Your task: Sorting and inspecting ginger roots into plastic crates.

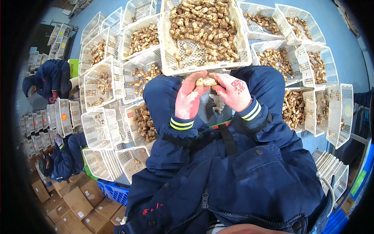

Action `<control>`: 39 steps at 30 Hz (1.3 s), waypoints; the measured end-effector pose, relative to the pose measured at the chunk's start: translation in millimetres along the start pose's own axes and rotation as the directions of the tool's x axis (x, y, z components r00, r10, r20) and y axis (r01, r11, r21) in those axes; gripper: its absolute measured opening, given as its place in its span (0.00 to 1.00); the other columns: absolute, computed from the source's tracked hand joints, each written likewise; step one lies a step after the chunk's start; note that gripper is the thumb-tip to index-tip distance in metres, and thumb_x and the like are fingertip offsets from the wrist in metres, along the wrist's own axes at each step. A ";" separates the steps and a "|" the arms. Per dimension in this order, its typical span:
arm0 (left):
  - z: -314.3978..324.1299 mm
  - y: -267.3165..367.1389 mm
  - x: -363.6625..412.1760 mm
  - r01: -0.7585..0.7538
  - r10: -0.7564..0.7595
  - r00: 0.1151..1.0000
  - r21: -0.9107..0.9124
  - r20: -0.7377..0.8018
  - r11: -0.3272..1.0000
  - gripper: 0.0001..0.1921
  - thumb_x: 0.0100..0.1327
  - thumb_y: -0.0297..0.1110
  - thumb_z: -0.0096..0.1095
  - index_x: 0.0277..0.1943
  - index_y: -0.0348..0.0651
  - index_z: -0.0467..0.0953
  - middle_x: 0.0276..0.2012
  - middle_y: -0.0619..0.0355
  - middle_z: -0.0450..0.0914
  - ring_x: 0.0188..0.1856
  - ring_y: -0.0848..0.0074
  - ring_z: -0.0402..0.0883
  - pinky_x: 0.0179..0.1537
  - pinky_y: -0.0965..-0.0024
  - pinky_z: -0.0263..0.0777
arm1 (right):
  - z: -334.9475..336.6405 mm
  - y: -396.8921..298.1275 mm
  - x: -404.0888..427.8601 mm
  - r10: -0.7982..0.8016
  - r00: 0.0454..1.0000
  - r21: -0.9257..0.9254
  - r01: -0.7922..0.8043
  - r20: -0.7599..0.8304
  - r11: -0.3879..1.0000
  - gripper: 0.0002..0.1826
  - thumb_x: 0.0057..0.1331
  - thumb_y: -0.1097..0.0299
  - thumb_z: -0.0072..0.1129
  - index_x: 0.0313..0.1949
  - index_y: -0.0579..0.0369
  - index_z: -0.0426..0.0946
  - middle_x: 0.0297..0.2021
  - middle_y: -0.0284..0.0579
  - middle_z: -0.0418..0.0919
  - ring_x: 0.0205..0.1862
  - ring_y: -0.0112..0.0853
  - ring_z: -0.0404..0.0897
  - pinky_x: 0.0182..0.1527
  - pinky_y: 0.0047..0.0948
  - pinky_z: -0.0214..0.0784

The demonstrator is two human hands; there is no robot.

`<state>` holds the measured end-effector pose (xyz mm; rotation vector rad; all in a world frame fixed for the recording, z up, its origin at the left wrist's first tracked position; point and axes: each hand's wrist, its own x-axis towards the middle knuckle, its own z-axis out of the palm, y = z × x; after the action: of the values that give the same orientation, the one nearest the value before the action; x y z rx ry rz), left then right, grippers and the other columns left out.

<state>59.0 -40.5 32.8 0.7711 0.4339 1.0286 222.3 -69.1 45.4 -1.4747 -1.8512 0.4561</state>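
Note:
In front of my lap I hold one pale, brown-marked mushroom (206, 82), which looks like a matsutake, lying sideways between both hands. My left hand (188, 98), in a pink knitted glove, grips its left end with thumb and fingers. The gloved fingertips of my right hand (233, 90) pinch the other end. Just beyond my hands, a large white plastic crate (175, 69) is tilted towards me. Many similar mushrooms (204, 26) are heaped in it, mostly at its far and right side. Below my hands a whitish scrap (217, 103) lies on a grey surface between my knees.
White crates holding mushrooms stand close on both sides, such as the left one (140, 60) and the right one (298, 79). Stacked crates (333, 169) are at lower right. Two people (49, 77) work at far left, above cardboard boxes (79, 201) and a blue crate (112, 191).

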 end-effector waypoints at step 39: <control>-6.7 -8.6 -2.2 0.296 -0.250 0.933 0.157 -0.259 0.942 0.26 0.62 0.45 0.53 0.56 0.35 0.63 0.49 0.49 0.72 0.48 0.66 0.73 0.49 0.66 0.68 | -10.1 31.5 -6.5 0.292 0.815 0.777 -0.572 0.501 0.264 0.27 0.58 0.69 0.56 0.56 0.63 0.61 0.44 0.42 0.73 0.42 0.24 0.74 0.42 0.20 0.66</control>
<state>58.8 -42.5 21.8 0.7378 0.8345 0.8239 252.0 -67.9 29.4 -1.0629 -0.8816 1.7291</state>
